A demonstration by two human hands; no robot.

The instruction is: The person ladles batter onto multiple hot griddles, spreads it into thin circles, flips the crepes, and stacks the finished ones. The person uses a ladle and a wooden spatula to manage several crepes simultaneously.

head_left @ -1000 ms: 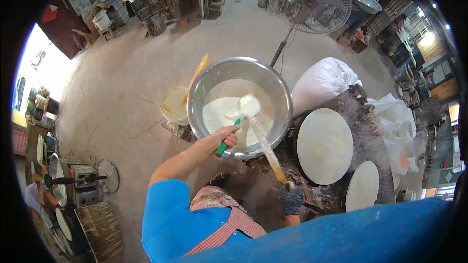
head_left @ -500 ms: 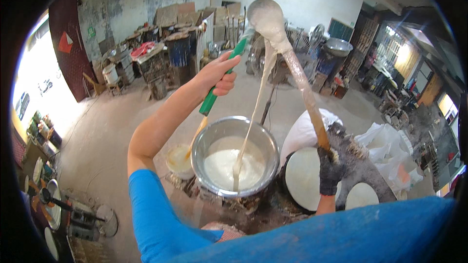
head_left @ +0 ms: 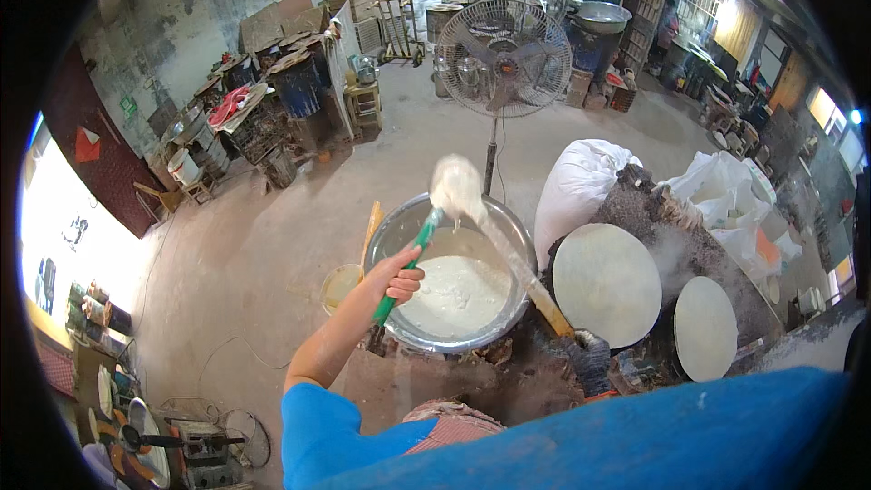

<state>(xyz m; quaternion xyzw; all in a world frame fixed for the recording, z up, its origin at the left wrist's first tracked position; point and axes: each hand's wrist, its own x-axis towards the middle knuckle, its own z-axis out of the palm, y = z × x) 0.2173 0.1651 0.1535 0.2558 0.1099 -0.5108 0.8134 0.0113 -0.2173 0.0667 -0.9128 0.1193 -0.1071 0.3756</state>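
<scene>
My left hand (head_left: 396, 279) is closed around a green-handled tool (head_left: 425, 234). Its far end meets the batter-coated ladle head (head_left: 456, 183), so its kind does not show. My right hand (head_left: 592, 365), in a dark glove, grips the lower end of the ladle's long wooden handle (head_left: 522, 268). The ladle head is over the far side of a wide metal basin (head_left: 392, 334), with a short strand of batter hanging off it. Inside the basin lies pale, thick batter (head_left: 458, 295).
Two round pale discs (head_left: 606, 286) on dark cooktops lie to the right, with steam near them. A white sack (head_left: 581, 186) stands behind. A pedestal fan (head_left: 504, 59) rises beyond the basin. At the basin's left is a small yellowish container (head_left: 341, 286) beside a wooden stick (head_left: 372, 227).
Both hands have come down, lowering the ladle and green-handled tool toward the basin. The long stream of batter has shrunk to a short strand. The view has shifted, bringing the fan into sight.
</scene>
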